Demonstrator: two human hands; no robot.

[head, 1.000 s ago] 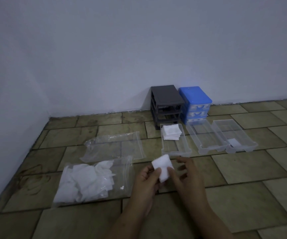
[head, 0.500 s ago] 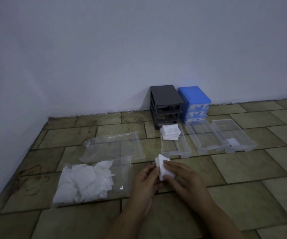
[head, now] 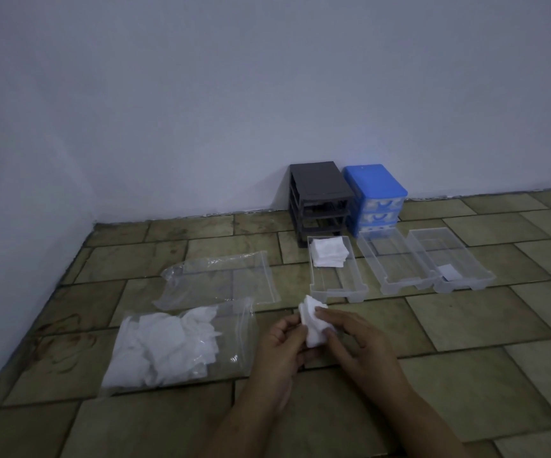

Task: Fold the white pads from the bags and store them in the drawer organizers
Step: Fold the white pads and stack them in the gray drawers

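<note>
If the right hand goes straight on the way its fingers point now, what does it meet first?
The right hand points left and slightly away, so it first meets the white pad it already pinches, then probably the left hand just behind it.

Single head-worn view, looking forward and down across a tiled floor toward a wall corner.

The one wide-angle camera sits above and behind the left hand [head: 279,350] and right hand [head: 358,345], whose forearms enter from the bottom edge, so they are the nearest things in view. It faces the white wall [head: 267,94], which fills the upper half of the frame, with a side wall closing the left edge. The floor [head: 465,375] recedes from the lower edge to the wall base. Straight lines bow slightly near the borders. No second view is given, so nothing is shared.
</note>
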